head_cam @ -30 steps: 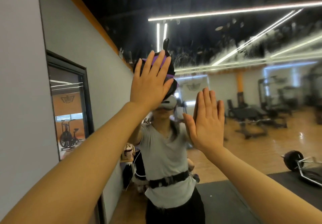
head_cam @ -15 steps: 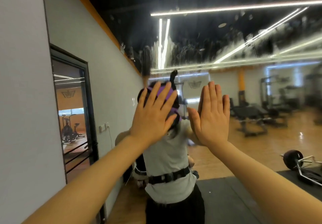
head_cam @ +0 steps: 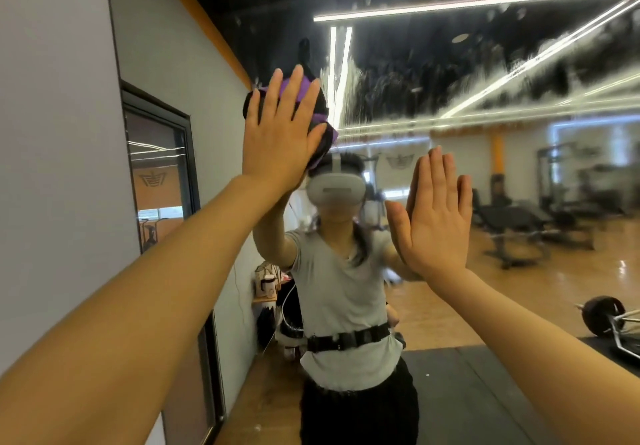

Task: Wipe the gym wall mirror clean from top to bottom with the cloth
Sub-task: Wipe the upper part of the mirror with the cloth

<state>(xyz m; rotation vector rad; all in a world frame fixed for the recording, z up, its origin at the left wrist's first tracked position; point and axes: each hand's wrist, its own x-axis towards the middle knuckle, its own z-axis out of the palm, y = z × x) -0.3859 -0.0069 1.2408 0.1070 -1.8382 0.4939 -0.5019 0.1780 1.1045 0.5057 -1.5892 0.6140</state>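
Note:
A large wall mirror (head_cam: 450,74) fills the view and shows my reflection and the gym behind me. Wet streaks and smears cover its upper part. My left hand (head_cam: 280,133) presses a purple and black cloth (head_cam: 320,122) flat against the glass at upper left, fingers straight and spread. My right hand (head_cam: 438,216) rests flat on the mirror at mid height to the right, fingers straight and together, holding nothing.
A grey wall (head_cam: 52,133) meets the mirror's left edge (head_cam: 110,64). The reflection shows a dark-framed door (head_cam: 162,174), weight benches (head_cam: 519,223), a barbell (head_cam: 604,316) on a black mat and a wooden floor.
My left hand has moved the cloth up the glass again after dipping lower half a second ago. My right hand stays flat on the mirror at about the same spot.

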